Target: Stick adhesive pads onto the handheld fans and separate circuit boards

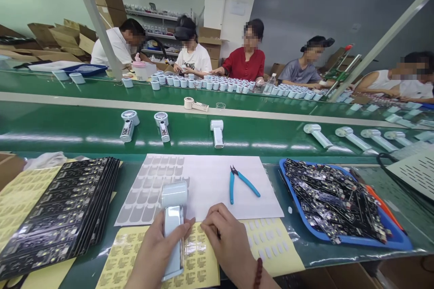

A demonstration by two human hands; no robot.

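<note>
Hands at work over a green surface: our left hand wraps the handle of a pale blue handheld fan, thumb across its face, while our right hand, just beside, has thumb and forefinger pressed together; whether they pinch anything, we cannot tell. The fan lies to the left of our right hand, its long axis running away from us, round head far, handle end near. Beneath, we see yellow label sheets; beyond, a white sheet bearing blue-handled cutters.
</note>
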